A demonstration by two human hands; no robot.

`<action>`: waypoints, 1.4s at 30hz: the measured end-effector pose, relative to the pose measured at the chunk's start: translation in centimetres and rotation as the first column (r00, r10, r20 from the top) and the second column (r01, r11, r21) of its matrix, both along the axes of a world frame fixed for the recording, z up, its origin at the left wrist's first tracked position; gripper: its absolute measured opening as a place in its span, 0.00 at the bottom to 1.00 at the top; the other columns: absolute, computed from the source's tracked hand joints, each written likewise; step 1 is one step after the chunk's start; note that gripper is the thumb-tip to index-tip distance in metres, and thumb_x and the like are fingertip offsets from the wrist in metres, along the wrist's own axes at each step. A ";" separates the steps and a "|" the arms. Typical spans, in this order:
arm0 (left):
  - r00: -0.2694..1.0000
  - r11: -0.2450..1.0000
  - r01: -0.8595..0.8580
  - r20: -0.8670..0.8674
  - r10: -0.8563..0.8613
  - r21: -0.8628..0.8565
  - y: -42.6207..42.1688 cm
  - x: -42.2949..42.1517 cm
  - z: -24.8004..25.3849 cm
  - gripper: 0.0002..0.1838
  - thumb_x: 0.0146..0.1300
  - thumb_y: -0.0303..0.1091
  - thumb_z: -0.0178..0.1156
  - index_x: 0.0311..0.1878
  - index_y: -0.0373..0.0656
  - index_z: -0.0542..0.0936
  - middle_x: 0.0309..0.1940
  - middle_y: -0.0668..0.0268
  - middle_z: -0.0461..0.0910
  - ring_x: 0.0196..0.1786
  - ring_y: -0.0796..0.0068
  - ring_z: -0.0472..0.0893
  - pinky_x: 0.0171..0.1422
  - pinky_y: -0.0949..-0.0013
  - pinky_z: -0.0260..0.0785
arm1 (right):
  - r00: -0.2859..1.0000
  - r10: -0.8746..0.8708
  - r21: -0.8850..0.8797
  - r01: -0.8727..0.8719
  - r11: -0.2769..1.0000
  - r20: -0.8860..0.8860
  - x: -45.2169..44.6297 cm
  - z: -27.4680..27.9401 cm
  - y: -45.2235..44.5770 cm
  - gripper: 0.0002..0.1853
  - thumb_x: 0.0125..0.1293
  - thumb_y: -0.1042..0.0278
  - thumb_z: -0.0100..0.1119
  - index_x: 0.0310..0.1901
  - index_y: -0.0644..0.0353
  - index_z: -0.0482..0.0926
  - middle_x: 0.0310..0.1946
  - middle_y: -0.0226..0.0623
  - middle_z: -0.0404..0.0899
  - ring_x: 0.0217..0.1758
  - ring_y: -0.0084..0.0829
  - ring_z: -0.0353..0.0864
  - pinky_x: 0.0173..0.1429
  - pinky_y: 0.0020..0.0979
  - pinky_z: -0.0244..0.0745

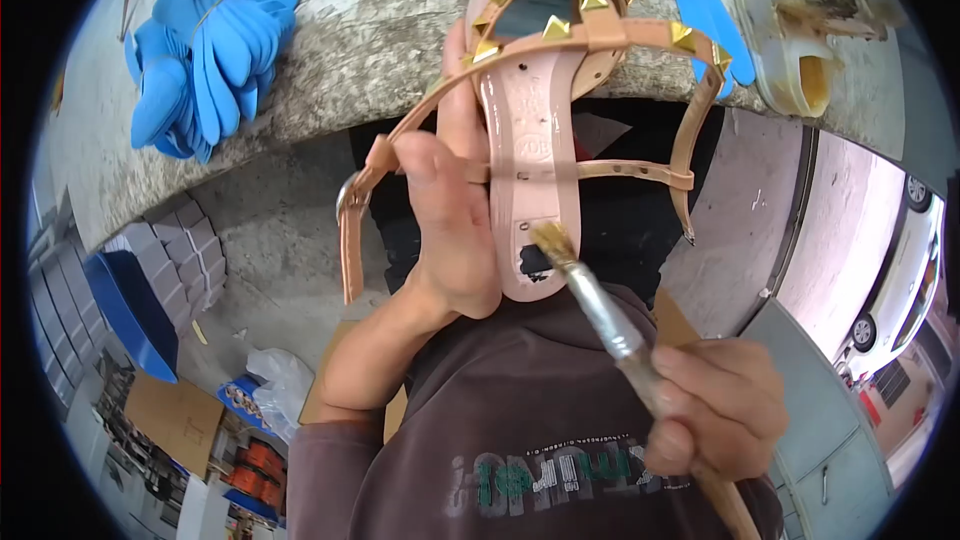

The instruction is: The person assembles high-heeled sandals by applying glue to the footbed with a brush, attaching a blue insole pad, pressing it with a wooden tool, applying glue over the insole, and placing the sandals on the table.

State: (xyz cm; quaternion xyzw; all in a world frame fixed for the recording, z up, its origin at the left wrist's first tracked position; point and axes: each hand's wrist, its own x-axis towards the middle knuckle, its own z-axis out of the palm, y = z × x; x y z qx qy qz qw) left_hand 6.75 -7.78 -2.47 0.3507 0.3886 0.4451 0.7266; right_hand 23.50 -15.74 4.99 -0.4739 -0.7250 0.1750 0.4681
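A tan strappy sandal (533, 130) with gold pyramid studs lies sole-bed up, its heel end toward my body. My left hand (455, 240) is closed around its side, thumb along the near edge and fingers behind it. The pink footbed looks glossy, with small holes and a dark patch near the heel. A buckle strap hangs at the left. My right hand (720, 405) grips the wooden handle of a paintbrush (603, 312). The yellowish bristles touch or hover just over the heel area; I cannot tell which.
On the worn workbench (340, 30) lies a banded bundle of blue insoles (220, 55), with more blue pieces at the upper right. A glue-stained container (812, 80) stands at the bench's right edge. Boxes and a blue bin (135, 310) are at left.
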 end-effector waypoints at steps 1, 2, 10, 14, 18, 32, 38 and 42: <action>1.000 1.000 -0.007 0.001 0.007 -0.001 0.0 0.1 0.0 0.55 0.64 0.78 0.24 0.78 0.41 0.29 0.73 0.57 0.56 0.67 0.70 0.66 0.68 0.69 0.60 | 0.999 -0.009 0.020 0.010 1.000 -0.040 0.1 0.1 -0.2 0.08 0.51 0.70 0.70 0.25 0.64 0.81 0.25 0.43 0.84 0.20 0.28 0.82 0.20 0.23 0.73; 0.998 0.997 -0.051 0.023 0.053 -0.051 -0.1 0.3 0.1 0.54 0.65 0.78 0.24 0.78 0.40 0.30 0.73 0.57 0.57 0.66 0.70 0.66 0.68 0.68 0.61 | 0.996 -0.026 0.162 0.039 0.986 -0.083 0.0 -0.7 0.9 0.09 0.56 0.68 0.68 0.26 0.64 0.81 0.25 0.43 0.83 0.21 0.29 0.83 0.22 0.24 0.75; 0.993 0.994 -0.097 0.072 0.093 0.057 0.8 0.1 0.6 0.43 0.73 0.68 0.23 0.71 0.36 0.57 0.52 0.66 0.72 0.52 0.78 0.70 0.56 0.73 0.62 | 0.988 -0.104 0.089 0.114 0.989 -0.111 -1.0 -1.4 0.4 0.05 0.48 0.77 0.65 0.24 0.70 0.79 0.22 0.50 0.83 0.14 0.32 0.78 0.21 0.26 0.73; 0.978 0.994 -0.113 0.173 0.112 -0.003 1.0 -0.4 0.5 0.40 0.76 0.62 0.23 0.74 0.35 0.55 0.59 0.61 0.70 0.59 0.74 0.69 0.66 0.71 0.58 | 0.977 -0.030 -0.007 0.029 1.000 -0.212 1.2 2.0 -2.1 0.16 0.64 0.61 0.60 0.27 0.68 0.80 0.28 0.50 0.85 0.21 0.26 0.81 0.23 0.30 0.75; 0.835 0.971 -0.185 0.545 0.074 0.153 0.7 -4.9 -0.2 0.47 0.70 0.71 0.22 0.77 0.39 0.49 0.64 0.53 0.70 0.47 0.67 0.81 0.50 0.69 0.76 | 0.902 -0.229 0.364 0.366 0.857 -0.367 7.8 7.3 5.1 0.23 0.71 0.61 0.43 0.41 0.78 0.80 0.58 0.67 0.72 0.65 0.56 0.71 0.70 0.52 0.65; 0.847 0.882 -0.464 0.332 0.416 0.078 -2.7 -8.3 2.1 0.47 0.70 0.71 0.27 0.78 0.43 0.43 0.49 0.56 0.77 0.28 0.70 0.80 0.30 0.68 0.75 | 0.683 -0.234 -0.219 0.507 0.834 0.692 -4.8 -3.5 29.9 0.20 0.46 0.61 0.78 0.38 0.63 0.83 0.37 0.49 0.85 0.43 0.48 0.85 0.47 0.44 0.80; 0.876 0.917 -0.397 0.313 0.366 0.040 -2.1 -5.1 2.1 0.44 0.71 0.70 0.28 0.74 0.41 0.54 0.42 0.58 0.80 0.24 0.68 0.80 0.26 0.69 0.75 | 0.646 -0.300 -0.115 0.519 0.847 0.702 -4.5 -2.9 28.6 0.12 0.51 0.68 0.71 0.38 0.60 0.86 0.35 0.48 0.85 0.44 0.48 0.86 0.47 0.41 0.82; 0.905 0.935 -0.353 0.269 0.330 0.041 -2.0 -4.2 2.0 0.41 0.72 0.68 0.27 0.74 0.43 0.53 0.39 0.58 0.80 0.25 0.68 0.81 0.27 0.68 0.76 | 0.773 -0.228 -0.261 0.451 0.853 0.591 -3.6 1.5 26.9 0.13 0.52 0.64 0.74 0.37 0.61 0.84 0.31 0.45 0.86 0.37 0.39 0.86 0.42 0.38 0.80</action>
